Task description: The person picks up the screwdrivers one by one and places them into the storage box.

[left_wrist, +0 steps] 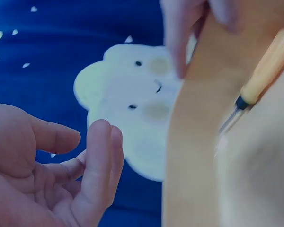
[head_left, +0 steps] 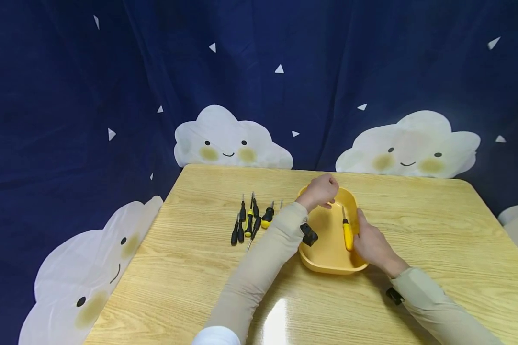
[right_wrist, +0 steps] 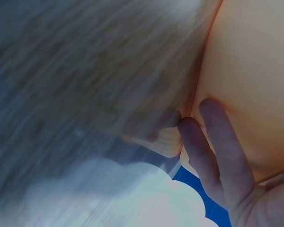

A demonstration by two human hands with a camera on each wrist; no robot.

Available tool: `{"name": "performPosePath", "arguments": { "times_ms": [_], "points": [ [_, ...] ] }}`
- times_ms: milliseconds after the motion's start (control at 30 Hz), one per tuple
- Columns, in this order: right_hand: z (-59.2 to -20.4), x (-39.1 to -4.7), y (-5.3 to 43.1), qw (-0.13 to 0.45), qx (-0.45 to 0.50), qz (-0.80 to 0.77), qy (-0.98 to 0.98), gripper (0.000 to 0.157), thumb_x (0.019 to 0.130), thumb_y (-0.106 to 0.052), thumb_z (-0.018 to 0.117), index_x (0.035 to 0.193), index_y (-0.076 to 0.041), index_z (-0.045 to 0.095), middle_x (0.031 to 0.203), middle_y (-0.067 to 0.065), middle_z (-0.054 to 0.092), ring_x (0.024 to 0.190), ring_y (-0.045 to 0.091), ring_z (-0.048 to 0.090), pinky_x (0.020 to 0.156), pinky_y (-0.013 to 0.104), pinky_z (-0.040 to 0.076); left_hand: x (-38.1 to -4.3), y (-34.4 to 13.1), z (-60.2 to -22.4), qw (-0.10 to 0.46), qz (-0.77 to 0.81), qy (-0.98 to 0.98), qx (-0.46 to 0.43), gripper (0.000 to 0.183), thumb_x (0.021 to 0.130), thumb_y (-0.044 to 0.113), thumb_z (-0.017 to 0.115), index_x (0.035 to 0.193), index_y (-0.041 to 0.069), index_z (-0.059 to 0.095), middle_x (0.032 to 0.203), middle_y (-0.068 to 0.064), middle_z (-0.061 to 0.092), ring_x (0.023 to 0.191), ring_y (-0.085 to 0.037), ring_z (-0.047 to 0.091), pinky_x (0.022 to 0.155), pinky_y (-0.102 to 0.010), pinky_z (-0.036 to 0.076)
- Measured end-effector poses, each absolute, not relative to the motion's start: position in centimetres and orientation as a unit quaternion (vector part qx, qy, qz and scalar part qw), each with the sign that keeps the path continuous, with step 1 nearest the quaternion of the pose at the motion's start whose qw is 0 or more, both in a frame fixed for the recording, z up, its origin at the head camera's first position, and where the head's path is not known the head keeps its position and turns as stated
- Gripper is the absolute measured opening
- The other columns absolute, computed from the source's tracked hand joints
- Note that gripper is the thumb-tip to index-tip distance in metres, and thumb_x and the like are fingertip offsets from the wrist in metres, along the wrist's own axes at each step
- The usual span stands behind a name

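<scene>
A yellow plastic tray [head_left: 328, 266] with raised walls sits on the table. Inside it lies one screwdriver [head_left: 348, 235] with a yellow handle, its tip pointing to the far side. My right hand [head_left: 374, 243] grips the tray's right wall, with fingers on both sides of the rim. Over the far left part of the tray hovers my left hand [head_left: 322, 189]; the left wrist view shows its fingers loosely bent with nothing between them. To the left of the tray, several screwdrivers [head_left: 249, 221] with black or black-and-yellow handles lie in a loose group, partly behind the left forearm.
The light wooden table [head_left: 177, 278] ends at a dark blue curtain [head_left: 250, 57] printed with white clouds. A small black wrist camera [head_left: 308, 235] on the left sleeve hangs over the tray's left rim. Another black camera [head_left: 394, 296] is on the right wrist.
</scene>
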State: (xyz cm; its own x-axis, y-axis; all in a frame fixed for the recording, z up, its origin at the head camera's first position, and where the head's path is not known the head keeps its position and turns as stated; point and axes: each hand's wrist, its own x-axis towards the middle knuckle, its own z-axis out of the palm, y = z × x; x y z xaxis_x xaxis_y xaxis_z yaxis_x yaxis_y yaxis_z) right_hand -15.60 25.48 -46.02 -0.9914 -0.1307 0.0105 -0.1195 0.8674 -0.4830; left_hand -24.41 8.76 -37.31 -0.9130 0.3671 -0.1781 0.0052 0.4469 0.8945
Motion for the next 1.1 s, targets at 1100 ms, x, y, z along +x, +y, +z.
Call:
{"name": "performPosePath", "arguments": {
  "times_ms": [1100],
  "points": [
    [-45.7, -15.4, 25.1, 0.041, -0.054, -0.253, 0.965, 0.07, 0.09, -0.002, 0.038, 0.146, 0.01, -0.001, 0.101, 0.038, 0.056, 0.06, 0.022, 0.054, 0.054, 0.034, 0.046, -26.7, -11.5, -42.2, 0.151, 0.386, 0.908, 0.055, 0.019, 0.097, 0.014, 0.048, 0.091, -0.001, 0.058, 0.062, -0.006, 0.052, 0.047, -0.013, 0.044, 0.058, -0.034, 0.05]
  ]
}}
